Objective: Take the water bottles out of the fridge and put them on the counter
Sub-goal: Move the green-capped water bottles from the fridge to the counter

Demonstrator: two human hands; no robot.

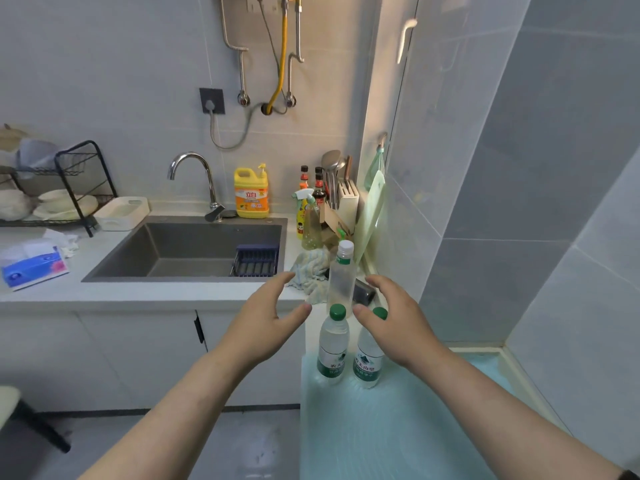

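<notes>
Head view: left hand (263,323) and right hand (398,320) are spread and empty, flanking a white-capped bottle (341,278) standing at the bench (173,292) edge. Two green-capped water bottles (332,344) wait on the pale-green surface (398,427) below. Likely next: grip one and lift it up.

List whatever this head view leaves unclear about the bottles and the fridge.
- Head view, right green-capped bottle: cap and shoulder partly hidden by the right hand.
- White-capped bottle: base partly hidden behind the left green-capped bottle.
- Dark object beside the white-capped bottle: half covered by the right hand, unidentifiable.
- No fridge recognisable in frame; whether the teal surface is its top cannot be told.
- Bottle labels: print too small to read.
</notes>
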